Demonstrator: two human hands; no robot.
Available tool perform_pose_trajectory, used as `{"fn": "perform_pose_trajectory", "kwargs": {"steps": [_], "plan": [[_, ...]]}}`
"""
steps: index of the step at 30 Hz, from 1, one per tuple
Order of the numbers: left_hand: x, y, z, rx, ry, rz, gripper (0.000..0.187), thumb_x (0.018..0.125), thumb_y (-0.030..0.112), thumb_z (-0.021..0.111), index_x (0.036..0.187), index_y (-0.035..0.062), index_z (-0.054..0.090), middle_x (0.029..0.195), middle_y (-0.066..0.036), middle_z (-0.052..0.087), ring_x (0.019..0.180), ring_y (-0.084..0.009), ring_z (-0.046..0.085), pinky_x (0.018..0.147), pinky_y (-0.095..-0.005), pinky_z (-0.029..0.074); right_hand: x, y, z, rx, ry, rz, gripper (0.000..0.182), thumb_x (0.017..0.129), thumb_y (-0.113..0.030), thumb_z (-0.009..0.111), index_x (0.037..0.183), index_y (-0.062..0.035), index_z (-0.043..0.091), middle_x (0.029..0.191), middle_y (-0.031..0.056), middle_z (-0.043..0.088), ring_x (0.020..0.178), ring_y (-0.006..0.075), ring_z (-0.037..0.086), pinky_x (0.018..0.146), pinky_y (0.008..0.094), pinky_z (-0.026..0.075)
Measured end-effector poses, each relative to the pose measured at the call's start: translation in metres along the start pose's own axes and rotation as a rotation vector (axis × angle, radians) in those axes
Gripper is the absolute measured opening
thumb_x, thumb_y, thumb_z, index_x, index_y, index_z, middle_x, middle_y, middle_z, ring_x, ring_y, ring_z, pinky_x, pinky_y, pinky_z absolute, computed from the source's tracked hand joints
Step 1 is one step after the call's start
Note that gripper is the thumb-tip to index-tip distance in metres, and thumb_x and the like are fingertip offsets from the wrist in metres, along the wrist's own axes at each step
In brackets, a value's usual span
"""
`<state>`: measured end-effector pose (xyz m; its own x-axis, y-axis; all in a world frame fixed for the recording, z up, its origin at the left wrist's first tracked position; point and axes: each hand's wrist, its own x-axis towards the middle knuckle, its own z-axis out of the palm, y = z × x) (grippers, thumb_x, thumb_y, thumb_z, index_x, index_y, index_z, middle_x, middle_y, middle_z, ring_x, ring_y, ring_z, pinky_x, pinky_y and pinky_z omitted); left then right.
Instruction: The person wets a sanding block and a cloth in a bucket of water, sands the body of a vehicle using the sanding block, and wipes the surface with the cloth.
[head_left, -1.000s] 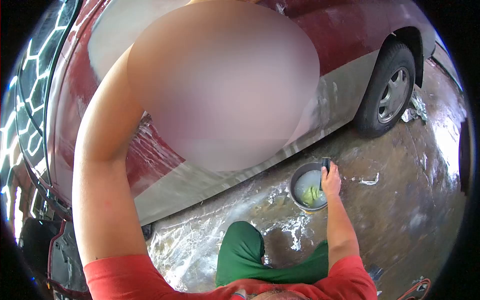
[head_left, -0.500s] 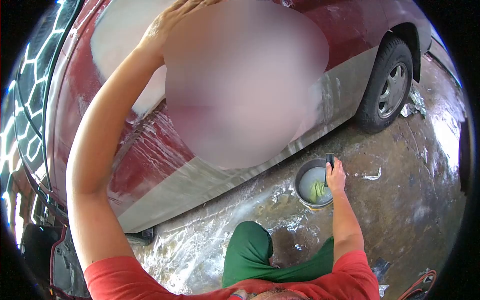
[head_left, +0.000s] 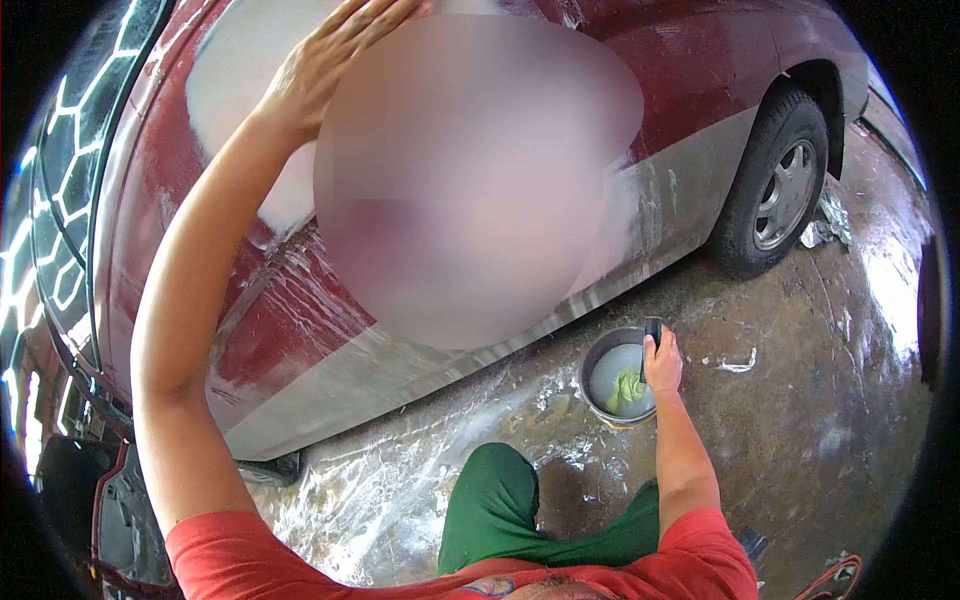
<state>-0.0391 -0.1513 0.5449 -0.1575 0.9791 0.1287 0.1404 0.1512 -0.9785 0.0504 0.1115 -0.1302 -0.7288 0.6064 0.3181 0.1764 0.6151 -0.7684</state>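
Note:
My left hand lies flat, fingers stretched out, against the red car's side, over a whitish sanded patch. My right hand grips a dark, flat block that looks like a sanding block. It holds the block upright at the right rim of a round grey bucket. Cloudy water and a crumpled light-green cloth are in the bucket. A large blurred area hides the middle of the car's side.
A car wheel stands at the right, with crumpled foil-like material behind it. The concrete floor is wet, with whitish streaks near my knee. An orange cord or hose lies at the lower right.
My left hand has shifted a little left and down over the panel, showing more of its fingers. My right hand keeps the block at the bucket. The view has tilted slightly.

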Motion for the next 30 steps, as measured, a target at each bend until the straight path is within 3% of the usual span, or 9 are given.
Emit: {"fn": "perform_pose_trajectory", "kwargs": {"steps": [8, 13, 18, 25, 28, 30], "plan": [[0.092, -0.014, 0.016, 0.007, 0.237, 0.081, 0.088, 0.103, 0.064, 0.037, 0.157, -0.0059, 0.030, 0.166, -0.023, 0.028, 0.156, -0.0329, 0.023, 0.129, -0.0436, 0.015, -0.002, -0.010, -0.008, 0.037, -0.002, 0.006, 0.047, 0.103, -0.037, 0.055, 0.138, -0.0043, 0.049, 0.129, 0.0230, 0.060, 0.117, 0.0446, 0.061, 0.096, 0.0538, 0.051], [0.109, -0.013, 0.018, -0.048, 0.275, 0.051, 0.087, 0.103, 0.063, 0.038, 0.158, -0.0043, 0.030, 0.167, -0.022, 0.026, 0.157, -0.0323, 0.021, 0.130, -0.0425, 0.015, -0.001, -0.005, -0.003, 0.004, 0.023, -0.049, 0.046, 0.104, -0.036, 0.054, 0.137, -0.0047, 0.050, 0.129, 0.0216, 0.061, 0.116, 0.0440, 0.062, 0.096, 0.0540, 0.052], [0.065, -0.014, 0.016, -0.020, 0.234, 0.063, 0.088, 0.103, 0.063, 0.040, 0.157, -0.0048, 0.031, 0.166, -0.023, 0.028, 0.156, -0.0338, 0.023, 0.129, -0.0451, 0.016, -0.002, -0.007, -0.007, -0.008, -0.005, -0.022, 0.049, 0.104, -0.038, 0.053, 0.140, -0.0048, 0.050, 0.130, 0.0216, 0.060, 0.119, 0.0431, 0.060, 0.098, 0.0530, 0.051], [-0.022, -0.005, -0.001, -0.062, 0.028, -0.023, 0.089, 0.102, 0.065, 0.039, 0.156, -0.0056, 0.034, 0.164, -0.025, 0.031, 0.155, -0.0356, 0.027, 0.128, -0.0489, 0.019, -0.001, -0.004, -0.003, -0.013, -0.014, -0.039, 0.050, 0.104, -0.039, 0.053, 0.140, -0.0034, 0.050, 0.132, 0.0226, 0.060, 0.120, 0.0435, 0.060, 0.099, 0.0522, 0.051], [-0.062, 0.000, 0.025, -0.135, 0.158, -0.069, 0.086, 0.098, 0.067, 0.042, 0.163, 0.0117, 0.029, 0.170, -0.010, 0.025, 0.158, -0.0271, 0.021, 0.130, -0.0436, 0.015, -0.003, -0.007, -0.009, -0.005, -0.039, -0.032, 0.050, 0.104, -0.038, 0.054, 0.140, -0.0026, 0.050, 0.131, 0.0239, 0.060, 0.120, 0.0441, 0.060, 0.098, 0.0523, 0.051], [-0.083, 0.003, 0.023, -0.094, 0.103, -0.098, 0.088, 0.099, 0.068, 0.039, 0.163, 0.0093, 0.028, 0.169, -0.010, 0.026, 0.157, -0.0252, 0.021, 0.130, -0.0415, 0.016, -0.005, -0.012, -0.011, -0.001, -0.043, -0.027, 0.050, 0.104, -0.037, 0.054, 0.139, -0.0024, 0.050, 0.130, 0.0246, 0.060, 0.120, 0.0443, 0.060, 0.098, 0.0523, 0.051]]}}
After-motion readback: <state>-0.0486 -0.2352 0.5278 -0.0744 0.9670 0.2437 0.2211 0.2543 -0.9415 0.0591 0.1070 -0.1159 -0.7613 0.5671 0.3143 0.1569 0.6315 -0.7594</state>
